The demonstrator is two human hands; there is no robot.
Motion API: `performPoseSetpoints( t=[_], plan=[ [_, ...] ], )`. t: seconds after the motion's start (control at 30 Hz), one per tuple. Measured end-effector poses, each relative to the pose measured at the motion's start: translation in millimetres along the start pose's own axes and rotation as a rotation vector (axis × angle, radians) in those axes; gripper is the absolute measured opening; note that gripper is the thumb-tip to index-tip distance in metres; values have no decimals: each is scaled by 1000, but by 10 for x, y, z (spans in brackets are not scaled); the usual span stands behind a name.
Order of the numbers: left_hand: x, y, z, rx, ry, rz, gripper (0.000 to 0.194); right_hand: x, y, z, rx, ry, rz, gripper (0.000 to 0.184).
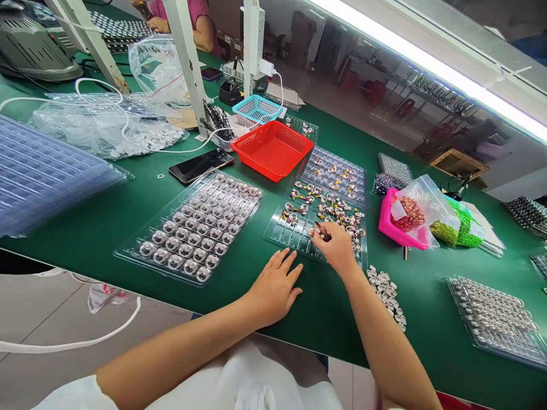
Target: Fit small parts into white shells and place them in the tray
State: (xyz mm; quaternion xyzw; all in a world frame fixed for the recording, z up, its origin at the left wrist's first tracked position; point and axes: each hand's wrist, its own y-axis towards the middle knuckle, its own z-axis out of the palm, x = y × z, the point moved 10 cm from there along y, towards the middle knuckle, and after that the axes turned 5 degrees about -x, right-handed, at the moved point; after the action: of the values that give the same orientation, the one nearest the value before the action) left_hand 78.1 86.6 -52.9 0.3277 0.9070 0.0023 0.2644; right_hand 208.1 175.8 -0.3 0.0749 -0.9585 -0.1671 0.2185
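Note:
My left hand [276,287] lies palm down on the green table, fingers spread, holding nothing. It is close to the near edge of a clear plastic tray [277,232]. Over that tray, my right hand [337,245] is closed around a slim dark tool [323,231], possibly tweezers; its tip is too small to make out. Small round white parts with yellow and red bits [331,206] are scattered in the tray's compartments. To the left stands another clear tray filled with shiny silver domes [186,250]. Beside my right forearm is a pile of small white pieces [387,296].
Behind the trays are a red basket [273,154], a blue basket [257,105] and a phone [200,165]. A pink bin [387,222] with bags sits right. Stacked clear trays [55,176] lie left. A person [203,28] sits across the table.

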Motion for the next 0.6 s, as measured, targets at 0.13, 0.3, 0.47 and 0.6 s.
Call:
performPoseSetpoints(
  t=[0.13,0.3,0.47,0.6],
  plan=[
    [88,-20,-67,-39,-86,-16,44,149,-441,-105,126,87,55,18],
    [106,-62,-167,-89,-265,-30,50,202,-971,-82,229,176,192,16],
    [6,-49,-158,-48,-271,14,35,85,-1350,-111,170,179,355,42],
    [5,-29,-137,-8,-253,11,23,-9,-1590,-190,39,236,422,34]
  ],
)
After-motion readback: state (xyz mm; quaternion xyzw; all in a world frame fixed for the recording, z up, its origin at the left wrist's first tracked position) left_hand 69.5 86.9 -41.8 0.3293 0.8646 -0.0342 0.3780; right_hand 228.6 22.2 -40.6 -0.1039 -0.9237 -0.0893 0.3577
